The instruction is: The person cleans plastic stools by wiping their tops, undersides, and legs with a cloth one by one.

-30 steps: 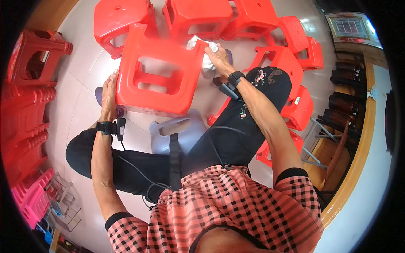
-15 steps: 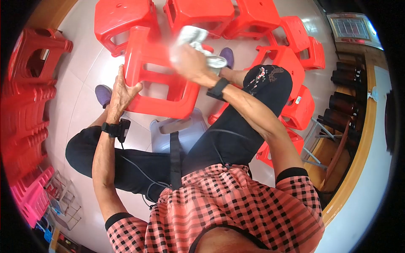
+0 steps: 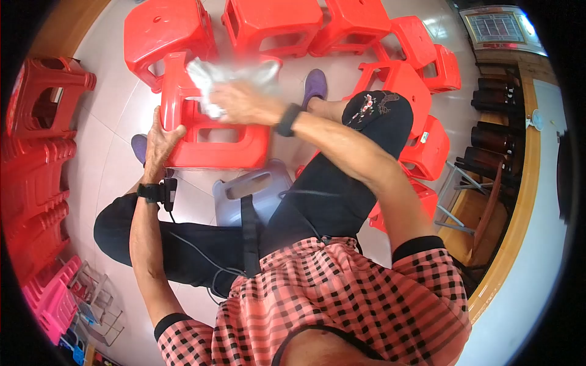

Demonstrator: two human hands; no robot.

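A red plastic stool [image 3: 213, 156] lies tipped in front of my knees, its open frame facing me. My left hand [image 3: 160, 139] grips its left edge, thumb on the near side and fingers along the outside. In my right hand [image 3: 245, 104] is a white cloth [image 3: 204, 79], bunched over the upper part of the stool. The cloth is smeared by motion, and it hides part of the frame behind it.
Several red stools [image 3: 165, 27] stand in an arc ahead and to the right. Stacked red stools [image 3: 46, 110] line the left side, with pink stools [image 3: 58, 305] nearer. A grey stool [image 3: 226, 201] is between my legs. Dark chairs [image 3: 494, 143] stand at right.
My right hand and the cloth have moved left and a little down across the stool. The left hand keeps its hold, and the view has shifted slightly.
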